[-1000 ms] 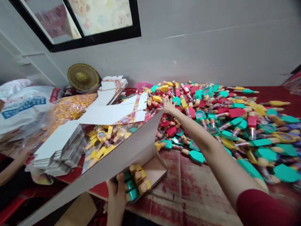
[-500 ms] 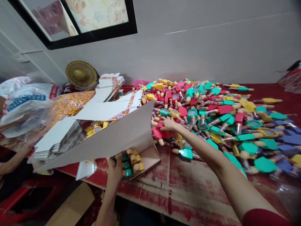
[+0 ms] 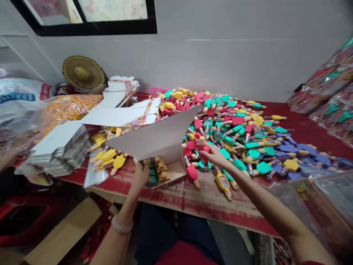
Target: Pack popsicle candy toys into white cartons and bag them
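An open cardboard box (image 3: pixel 176 172) with a raised flap stands near the table's front edge. Green pieces (image 3: pixel 153 173) and yellow pieces (image 3: pixel 162 170) with round tan knobs sit in rows inside it. My left hand (image 3: pixel 141 172) is closed at the box's left end, its fingers by the green pieces. To the right of the box, my right hand (image 3: pixel 211 152) has its fingers closed round a red toy (image 3: pixel 204 151) with a tan knob. Behind and beside it spreads a large heap of red, green, yellow and purple toys (image 3: pixel 237 129).
Stacked flat cartons (image 3: pixel 59 147) and loose yellow toys (image 3: pixel 118 162) lie left of the box. Bagged toys (image 3: pixel 328 88) stand at the right, a plastic-covered box (image 3: pixel 317 206) in front. A person's hand (image 3: pixel 8 156) shows at the far left.
The view has shifted. My right hand has drawn back from the heap with a red toy. A red toy and a yellow toy now lie right of the box. My left hand stays at the box.
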`<state>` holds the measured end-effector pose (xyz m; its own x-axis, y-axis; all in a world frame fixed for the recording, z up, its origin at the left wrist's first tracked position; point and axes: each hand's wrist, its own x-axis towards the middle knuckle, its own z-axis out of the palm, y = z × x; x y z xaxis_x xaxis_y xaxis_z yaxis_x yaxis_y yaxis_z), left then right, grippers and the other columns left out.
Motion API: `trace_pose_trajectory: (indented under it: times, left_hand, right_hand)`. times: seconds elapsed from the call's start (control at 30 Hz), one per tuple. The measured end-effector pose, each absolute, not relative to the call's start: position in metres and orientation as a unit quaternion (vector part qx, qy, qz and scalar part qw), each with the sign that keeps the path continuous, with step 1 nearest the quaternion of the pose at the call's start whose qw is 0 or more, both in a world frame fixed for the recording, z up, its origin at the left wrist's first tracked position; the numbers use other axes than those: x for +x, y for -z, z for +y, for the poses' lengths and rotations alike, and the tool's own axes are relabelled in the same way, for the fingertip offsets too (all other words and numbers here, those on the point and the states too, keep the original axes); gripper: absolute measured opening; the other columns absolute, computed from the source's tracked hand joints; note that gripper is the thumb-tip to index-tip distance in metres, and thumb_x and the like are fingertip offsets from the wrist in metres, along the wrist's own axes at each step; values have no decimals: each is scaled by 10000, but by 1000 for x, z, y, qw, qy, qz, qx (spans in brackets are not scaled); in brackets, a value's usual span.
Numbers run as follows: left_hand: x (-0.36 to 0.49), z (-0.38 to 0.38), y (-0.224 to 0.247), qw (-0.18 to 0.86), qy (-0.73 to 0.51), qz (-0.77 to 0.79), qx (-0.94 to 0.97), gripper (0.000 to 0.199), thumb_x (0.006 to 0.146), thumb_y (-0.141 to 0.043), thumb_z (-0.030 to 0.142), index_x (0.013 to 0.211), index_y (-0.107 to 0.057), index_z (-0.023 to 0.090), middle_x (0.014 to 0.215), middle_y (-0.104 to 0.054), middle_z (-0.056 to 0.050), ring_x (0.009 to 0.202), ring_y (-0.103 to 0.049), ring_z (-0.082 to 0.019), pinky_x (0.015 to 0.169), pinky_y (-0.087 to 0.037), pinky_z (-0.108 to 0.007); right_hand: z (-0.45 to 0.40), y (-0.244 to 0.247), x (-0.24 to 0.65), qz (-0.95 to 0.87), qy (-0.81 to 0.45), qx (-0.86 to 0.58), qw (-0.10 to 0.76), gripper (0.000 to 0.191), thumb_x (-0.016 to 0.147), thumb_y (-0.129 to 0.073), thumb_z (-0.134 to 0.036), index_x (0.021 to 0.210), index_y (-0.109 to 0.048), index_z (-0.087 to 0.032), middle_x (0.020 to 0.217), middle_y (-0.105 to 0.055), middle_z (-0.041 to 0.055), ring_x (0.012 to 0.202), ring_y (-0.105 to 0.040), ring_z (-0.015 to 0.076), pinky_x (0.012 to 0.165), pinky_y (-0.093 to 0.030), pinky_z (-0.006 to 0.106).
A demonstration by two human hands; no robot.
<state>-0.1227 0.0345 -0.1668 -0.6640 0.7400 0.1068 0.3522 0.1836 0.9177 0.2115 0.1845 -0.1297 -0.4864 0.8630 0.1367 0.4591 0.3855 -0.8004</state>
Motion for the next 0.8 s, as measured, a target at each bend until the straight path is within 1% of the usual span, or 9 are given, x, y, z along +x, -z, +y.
trace_pose_trajectory:
  times: [0.1,0.23,0.3,0.43,0.53,0.6,0.67,0.73,0.8]
  left_hand:
    - [-119,28,165,167,-534,737,380,321,883,-632,433,1046,-487,198,1002,-627,-80,1052,-643,-266,970,-517,-456]
    - [-99,-3,151,-76,-573,699,422,490,921,-650,434,1288,-481,155,1309,-570,-182,1316,-529,-292,1142,-413,-512]
    - [-82,-15,144,-138,-541,655,510,443,968,-609,380,1338,-486,169,1360,-572,-176,1346,-525,-270,1157,-416,-482]
    - [-60,-7,136,-91,-300,616,722,360,1037,-468,302,1354,-581,173,1441,-618,-157,1426,-510,-282,1198,-380,-502]
    - [-66,7,135,-94,-149,636,751,454,1052,-416,326,1414,-583,109,1546,-528,-202,1492,-441,-330,1233,-293,-580]
    - [-76,12,135,-94,-115,629,763,473,1064,-379,330,1414,-592,93,1547,-523,-207,1491,-446,-324,1231,-288,-585]
    - [-89,13,133,-81,-111,610,780,459,1075,-346,318,1380,-629,124,1497,-587,-168,1479,-466,-297,1228,-302,-563]
    - [-99,14,132,-62,-121,593,794,446,1080,-335,307,1356,-653,160,1448,-643,-116,1469,-481,-267,1220,-327,-522]
    - [-104,15,133,-53,-138,588,795,445,1082,-334,308,1374,-643,175,1467,-631,-89,1467,-483,-248,1212,-343,-488]
  right_hand:
    - [156,110,198,-708,-477,-424,302,474,883,-570,-538,1209,-693,-217,1148,-712,63,1002,-672,252,879,-576,413]
    - [130,96,178,-673,-552,-390,301,422,739,-719,-419,1093,-680,-193,1079,-726,71,951,-686,242,797,-584,350]
    - [124,95,167,-666,-552,-384,322,454,718,-721,-370,1130,-649,-195,1091,-716,74,958,-680,239,775,-582,339]
    - [123,110,137,-680,-497,-396,366,546,704,-678,-346,1225,-593,-206,1151,-674,66,1007,-641,230,813,-568,350]
    - [123,132,116,-736,-446,-392,325,383,695,-609,-306,1062,-641,-201,1065,-689,55,1005,-633,232,899,-540,378]
    - [121,145,108,-774,-396,-385,308,294,721,-595,-305,993,-638,-205,1028,-697,57,1015,-636,240,939,-521,392]
    - [120,152,103,-799,-337,-385,317,335,754,-613,-321,1069,-620,-209,1070,-700,72,1029,-645,249,953,-505,399]
    - [121,155,100,-809,-301,-398,310,369,778,-620,-330,1124,-589,-203,1067,-705,86,978,-662,254,909,-505,392]
    - [122,155,96,-807,-297,-418,293,310,812,-603,-356,1078,-569,-200,949,-702,74,846,-663,247,809,-506,371]
